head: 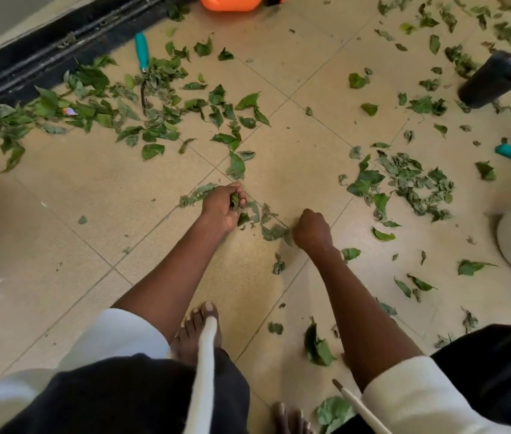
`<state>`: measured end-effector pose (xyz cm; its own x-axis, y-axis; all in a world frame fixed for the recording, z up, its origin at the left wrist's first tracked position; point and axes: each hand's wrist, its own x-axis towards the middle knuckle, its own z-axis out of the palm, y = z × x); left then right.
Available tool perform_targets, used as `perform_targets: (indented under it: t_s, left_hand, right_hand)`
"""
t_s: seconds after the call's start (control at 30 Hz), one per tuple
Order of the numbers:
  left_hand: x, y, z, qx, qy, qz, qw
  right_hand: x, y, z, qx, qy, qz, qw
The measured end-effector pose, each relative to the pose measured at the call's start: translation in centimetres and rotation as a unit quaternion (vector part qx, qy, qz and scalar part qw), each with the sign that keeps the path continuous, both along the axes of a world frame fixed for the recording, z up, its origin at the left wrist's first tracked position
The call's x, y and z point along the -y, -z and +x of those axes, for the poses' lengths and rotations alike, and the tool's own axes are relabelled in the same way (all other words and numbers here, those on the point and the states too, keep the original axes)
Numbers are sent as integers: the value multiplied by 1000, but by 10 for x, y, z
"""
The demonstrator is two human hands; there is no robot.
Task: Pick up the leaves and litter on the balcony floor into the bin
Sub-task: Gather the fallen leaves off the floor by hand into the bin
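The person crouches low over the tiled balcony floor [295, 158], both arms stretched down so the hands work right at the surface where the leaves lie. The left hand [223, 208] is curled around a small wad of green leaves [235, 200], its fingers closed on them, with more wilted leaves trailing out on the floor just left of it; gathering into a fist like this lets several be carried at once rather than one by one. The right hand [312, 228] is bunched into a fist just right of the left hand, knuckles up, touching a little drift of crumpled leaves [274, 231] that lies between the two hands; whether it holds anything inside cannot be told from this angle. Most of the litter is still down: a thick band of leaves [85, 114] lies well beyond and left of the left hand along the dark door track [28, 67], and another cluster [404, 183] lies well to the right of it. A teal-handled tool [142, 51] rests in the far band. No container that is clearly the bin can be identified, so the handfuls will probably need carrying out of this view.
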<state>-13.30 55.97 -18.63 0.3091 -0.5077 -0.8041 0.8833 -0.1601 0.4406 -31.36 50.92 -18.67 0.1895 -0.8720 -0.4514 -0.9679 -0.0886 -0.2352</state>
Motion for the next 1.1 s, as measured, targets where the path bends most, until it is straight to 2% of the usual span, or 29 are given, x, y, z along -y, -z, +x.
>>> perform_targets:
  t_s: [0.07, 0.17, 0.23, 0.27, 0.4, 0.47, 0.67, 0.83, 0.97, 1.1]
  left_hand:
    - [0, 1, -7, 4, 14, 1, 1000]
    - [-2, 4, -16, -3, 25, 0, 1000]
    - [-5, 4, -15, -4, 14, 0, 1000]
    - [-6, 5, -12, -3, 6, 3, 1000]
    - [-9, 7, -5, -3, -9, 4, 1000]
    - [-9, 6, -5, -8, -13, -1, 1000]
    - [-16, 0, 6, 0, -43, -3, 999]
    - [-37, -2, 39, 0, -146, -14, 989]
    - [-55, 3, 59, 24, -244, -18, 969]
    - [-70, 7, 70, 42, -283, -1, 958]
  right_hand:
    - [-14, 0, 15, 31, -20, 41, 998]
    - [-28, 0, 38, 107, -71, 47, 991]
    - [-23, -6, 35, 146, -49, 52, 987]
    - [-20, -10, 26, 136, -39, 54, 988]
    - [-36, -18, -15, -34, -57, 141, 988]
    - [-51, -15, -14, -31, -60, 168, 983]
    - [-55, 1, 63, 135, -26, 83, 987]
    - [-54, 13, 67, 277, 13, -43, 960]
    - [-56, 35, 58, 268, -15, -28, 963]
    - [-48, 46, 98, 223, -139, -54, 963]
